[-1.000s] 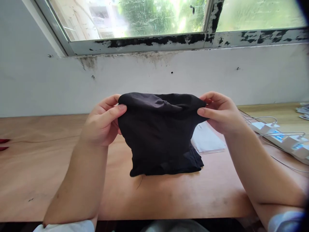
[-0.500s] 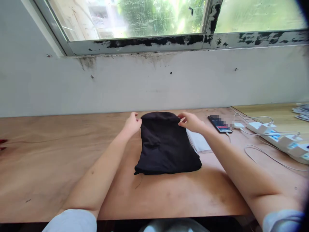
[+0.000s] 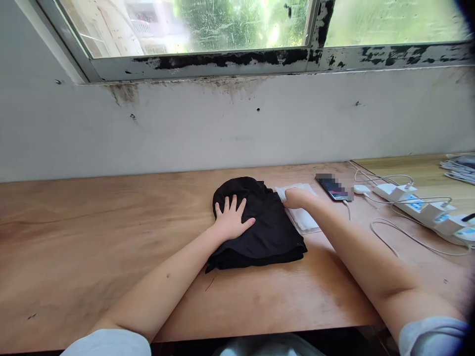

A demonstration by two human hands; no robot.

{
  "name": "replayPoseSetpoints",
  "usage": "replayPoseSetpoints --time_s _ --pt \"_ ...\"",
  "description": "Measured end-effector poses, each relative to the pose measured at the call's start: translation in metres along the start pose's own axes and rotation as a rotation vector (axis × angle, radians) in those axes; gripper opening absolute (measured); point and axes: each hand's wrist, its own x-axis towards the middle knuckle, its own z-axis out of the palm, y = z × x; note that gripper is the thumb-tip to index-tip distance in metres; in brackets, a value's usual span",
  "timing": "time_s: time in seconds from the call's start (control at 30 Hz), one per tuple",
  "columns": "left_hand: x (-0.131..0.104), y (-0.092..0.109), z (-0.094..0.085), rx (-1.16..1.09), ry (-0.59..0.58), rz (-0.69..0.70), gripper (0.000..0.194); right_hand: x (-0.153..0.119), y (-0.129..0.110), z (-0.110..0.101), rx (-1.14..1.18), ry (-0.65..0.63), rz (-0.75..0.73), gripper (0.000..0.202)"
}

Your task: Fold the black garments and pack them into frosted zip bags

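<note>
A folded black garment lies on the wooden table in front of me, its far end rounded and its right side wrinkled. My left hand rests flat on its left part, fingers spread. Just right of the garment, my right hand is curled closed over a flat white packet. Its fingertips point down and are mostly hidden, so what they grip cannot be made out. The garment lies beside the packet's left edge.
A phone with a charging cable lies behind my right forearm. Farther right, a white power strip holds several plugs with loose cables. White papers or cables sit at the far right. A wall with a window stands behind the table.
Both hands have let go of the garment's far corners. My left hand now lies spread on the garment; my right hand has shifted right, over the packet. The garment's far end looks more bunched.
</note>
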Motion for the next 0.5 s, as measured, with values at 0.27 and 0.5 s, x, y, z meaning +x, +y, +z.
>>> replayPoseSetpoints --time_s 0.27,0.5 --pt "-0.0010 -0.0005 -0.0020 -0.009 0.013 0.010 0.090 -0.0007 -0.0042 0.0038 -0.021 -0.022 -0.056 0.027" --pt "-0.0014 -0.0005 -0.0021 -0.012 0.005 0.015 0.090 -0.0001 -0.0069 0.0015 -0.061 0.013 0.016 0.031"
